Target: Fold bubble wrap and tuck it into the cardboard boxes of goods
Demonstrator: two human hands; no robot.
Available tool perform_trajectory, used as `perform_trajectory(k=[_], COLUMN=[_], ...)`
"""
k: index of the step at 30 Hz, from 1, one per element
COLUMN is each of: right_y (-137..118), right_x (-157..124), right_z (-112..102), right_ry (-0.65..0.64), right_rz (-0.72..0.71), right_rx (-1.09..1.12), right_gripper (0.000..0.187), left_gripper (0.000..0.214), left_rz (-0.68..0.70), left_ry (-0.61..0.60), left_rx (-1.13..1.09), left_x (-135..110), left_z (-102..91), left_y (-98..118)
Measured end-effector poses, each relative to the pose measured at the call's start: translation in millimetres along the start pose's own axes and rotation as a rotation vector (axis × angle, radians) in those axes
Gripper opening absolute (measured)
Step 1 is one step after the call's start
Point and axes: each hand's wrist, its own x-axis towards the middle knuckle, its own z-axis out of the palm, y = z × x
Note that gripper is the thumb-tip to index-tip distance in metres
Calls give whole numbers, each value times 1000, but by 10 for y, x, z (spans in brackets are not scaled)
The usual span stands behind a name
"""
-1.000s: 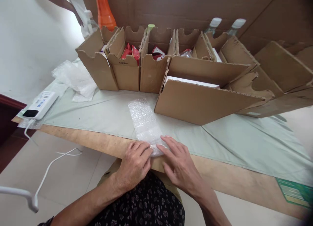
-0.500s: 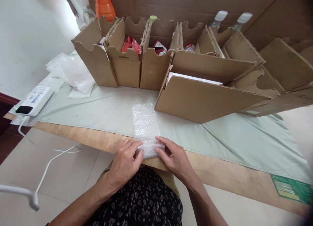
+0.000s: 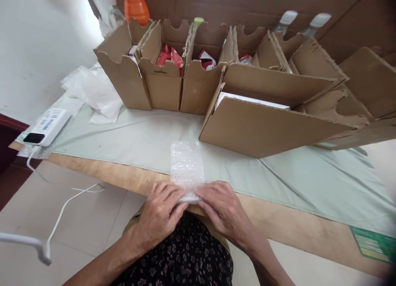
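Note:
A strip of clear bubble wrap lies on the pale green cloth, its near end folded over at the table's front edge. On the left side of that fold, my left hand pinches it between thumb and fingers. My right hand grips the right side the same way, fingers on top and thumb at the near edge. Fingertips of both hands almost meet over the fold. Whether anything is rolled inside the wrap is hidden.
Several open cardboard boxes stand in a row behind, some with red packets. A wide cardboard box sits closer, to the right. At left are crumpled bubble wrap and a white device with a cable. Bottles rise behind.
The fold of bubble wrap has been pressed nearer to me, and the strip's far end has slid closer. Both hands have moved inward and now cover more of the fold.

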Motion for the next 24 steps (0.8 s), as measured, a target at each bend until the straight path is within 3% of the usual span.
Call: perform_trajectory(k=[2, 7, 11, 16, 21, 24], right_y=[-13, -19, -18, -42, -85, -71], right_x=[15, -60, -82, -28, -15, -3], right_z=[4, 70, 110, 93, 93, 141], right_ry=[-10, 208, 87, 105, 183, 136], right_rz=[55, 57, -4, 42, 56, 4], right_rx=[53, -154, -220, -62, -187, -269], right_gripper=[25, 23, 23, 20, 27, 30], left_gripper=[17, 22, 24, 28, 26, 30], left_rz=[-24, -126, -88, 20, -76, -134], left_ry=[-11, 21, 67, -1, -14, 53], left_rx=[-22, 72, 85, -9, 82, 89], left_x=[10, 136, 142, 35, 142, 178], left_z=[5, 84, 57, -50, 7, 37], left_y=[-26, -155, -171, -119, -193, -235])
